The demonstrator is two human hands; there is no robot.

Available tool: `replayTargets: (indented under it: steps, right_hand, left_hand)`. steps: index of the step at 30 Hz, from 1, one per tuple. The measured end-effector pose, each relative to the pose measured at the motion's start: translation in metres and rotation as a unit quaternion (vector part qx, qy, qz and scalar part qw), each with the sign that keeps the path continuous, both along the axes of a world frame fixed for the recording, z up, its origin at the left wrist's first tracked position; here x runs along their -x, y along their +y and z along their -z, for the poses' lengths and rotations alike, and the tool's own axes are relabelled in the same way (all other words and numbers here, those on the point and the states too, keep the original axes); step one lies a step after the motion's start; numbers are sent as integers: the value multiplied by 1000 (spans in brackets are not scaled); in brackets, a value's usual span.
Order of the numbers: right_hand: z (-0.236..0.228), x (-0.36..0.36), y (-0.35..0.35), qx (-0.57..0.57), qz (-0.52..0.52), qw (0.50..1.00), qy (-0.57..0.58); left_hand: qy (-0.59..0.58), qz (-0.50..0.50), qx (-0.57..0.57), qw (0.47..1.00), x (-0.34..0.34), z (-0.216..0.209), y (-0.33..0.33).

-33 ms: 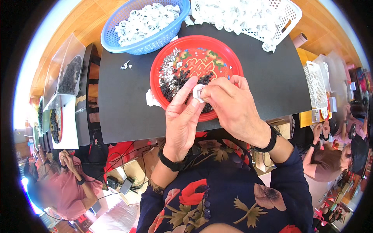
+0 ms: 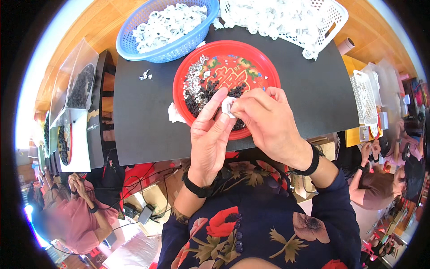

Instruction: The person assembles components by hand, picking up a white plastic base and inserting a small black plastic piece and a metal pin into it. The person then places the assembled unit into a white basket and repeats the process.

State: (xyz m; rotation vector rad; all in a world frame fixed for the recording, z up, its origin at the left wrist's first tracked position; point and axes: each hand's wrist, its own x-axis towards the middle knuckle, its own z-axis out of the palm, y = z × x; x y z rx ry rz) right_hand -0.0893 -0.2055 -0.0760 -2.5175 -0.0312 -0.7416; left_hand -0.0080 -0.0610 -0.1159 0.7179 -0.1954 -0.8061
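Note:
Over the near edge of a round red tray (image 2: 272, 68), both hands meet on a small white ring-shaped plastic part (image 2: 227, 107). My left hand (image 2: 209, 130) pinches it from the left, thumb and fingertips against its rim. Thumb and forefinger of my right hand (image 2: 271, 123) press on its right side, covering part of it; whether something tiny is between those fingertips I cannot make out. Small black pieces (image 2: 208, 92) and shiny silver bits (image 2: 194, 80) lie in the tray below.
A blue basket (image 2: 168, 54) and a white basket (image 2: 333, 31), both heaped with white parts, stand at the back of the black table (image 2: 143, 121). Scraps (image 2: 145, 75) lie left of the tray. Co-workers (image 2: 83, 215) sit at both sides; cables (image 2: 148, 184) hang below.

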Motion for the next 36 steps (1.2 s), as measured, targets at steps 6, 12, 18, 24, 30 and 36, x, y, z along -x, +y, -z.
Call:
replayTargets:
  steps: [6,12,18,24,30,36]
  right_hand:
    - [-4,3,5,-304,18,948,91]
    - [8,-3,5,-92,23,995,-43]
    - [15,-6,5,-27,48,993,-100]
    - [17,-7,11,49,83,988,-119]
    - [18,-5,15,50,92,986,-127]
    - [25,-6,15,67,86,987,-117]
  left_hand:
    - [-52,-27,6,998,3,-1,0]
    - [-34,-28,22,999,5,-5,-2]
    - [5,1,5,1000,6,-13,-3]
    - [69,0,31,997,8,-12,-4]
    - [68,8,3,998,2,-9,-2]
    - [66,-9,-48,997,3,-11,-4]
